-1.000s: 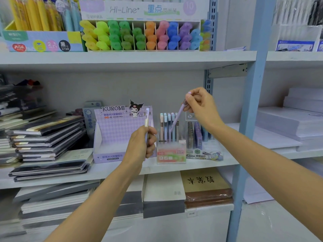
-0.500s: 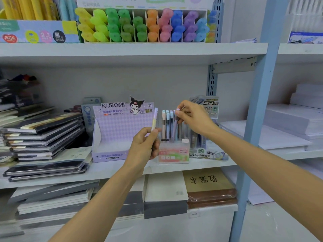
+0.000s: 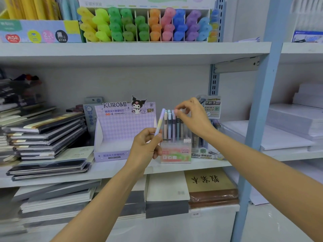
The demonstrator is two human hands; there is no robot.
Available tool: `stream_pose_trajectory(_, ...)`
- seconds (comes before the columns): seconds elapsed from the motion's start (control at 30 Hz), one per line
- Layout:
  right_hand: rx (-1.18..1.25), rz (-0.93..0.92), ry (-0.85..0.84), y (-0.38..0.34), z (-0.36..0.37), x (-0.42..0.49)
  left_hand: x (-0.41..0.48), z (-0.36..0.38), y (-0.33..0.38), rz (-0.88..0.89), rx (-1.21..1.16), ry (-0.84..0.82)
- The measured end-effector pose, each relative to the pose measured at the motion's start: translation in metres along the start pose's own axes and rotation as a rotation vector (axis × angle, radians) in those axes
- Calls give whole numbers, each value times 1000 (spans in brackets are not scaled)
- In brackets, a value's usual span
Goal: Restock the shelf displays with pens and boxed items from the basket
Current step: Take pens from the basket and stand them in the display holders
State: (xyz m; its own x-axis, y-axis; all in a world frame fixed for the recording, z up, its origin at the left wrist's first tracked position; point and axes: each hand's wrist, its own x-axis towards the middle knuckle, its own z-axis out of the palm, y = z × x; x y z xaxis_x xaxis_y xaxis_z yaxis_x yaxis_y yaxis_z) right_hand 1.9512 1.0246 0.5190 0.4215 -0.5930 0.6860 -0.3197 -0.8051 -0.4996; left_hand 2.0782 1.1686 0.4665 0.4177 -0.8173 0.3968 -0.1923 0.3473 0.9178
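My left hand [image 3: 145, 147] grips a pen with a lilac top and a yellow band [image 3: 160, 122], held upright in front of the middle shelf. Just to its right stands a clear "Fruit Soda" pen display box [image 3: 175, 154] with several pastel pens [image 3: 168, 126] upright in it. My right hand [image 3: 191, 116] is over that box, its thumb and fingertips pinching the top of a lilac pen [image 3: 173, 127] that stands in the box. The basket is out of view.
A purple Kuromi carton [image 3: 120, 130] stands left of the pen box, a pencil-lead display [image 3: 212, 107] behind on the right. Stacked notebooks [image 3: 45, 133] fill the shelf's left. Highlighters [image 3: 145, 25] line the shelf above. A blue upright post [image 3: 257, 119] stands at the right.
My right hand has come down from above and lowered its lilac pen into the display box. My left hand has stayed in place with its pen. The camera has moved closer.
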Motion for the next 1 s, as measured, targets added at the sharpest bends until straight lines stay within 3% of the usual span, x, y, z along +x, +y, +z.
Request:
stream_pose_trajectory(0.07, 220, -5, -29, -9, -7, -3, -1, 1, 1, 1, -1, -1)
stream_pose_trajectory(0.13, 476, 20, -162, -17, -13, -6, -2, 3, 3, 5, 8, -6)
stream_pose_trajectory(0.23, 563, 13, -329, -22, -17, -11, -4, 6, 8, 20, 28, -13)
stream_pose_trajectory(0.43, 873, 97, -169, -19, -27, -18, -5, -1, 18, -26, -170, 92)
stream_pose_trajectory(0.5, 928, 134, -184, -18, -31, -22, -6, -1, 20, -34, -281, 123)
stream_pose_trajectory(0.63, 923, 186, -326, -17, -34, -34, -9, 3, 23, -4, -444, 166)
stream_pose_trajectory(0.77, 695, 131, -533, -12, -32, -45, -12, 8, 28, 45, -490, 148)
stream_pose_trajectory(0.93, 574, -19, -255, -29, -31, -42, -17, 20, 34, 172, -182, 58)
stream_pose_trajectory(1.0, 506, -71, -251, -36, -30, -39, -19, 25, 34, 206, -85, 36)
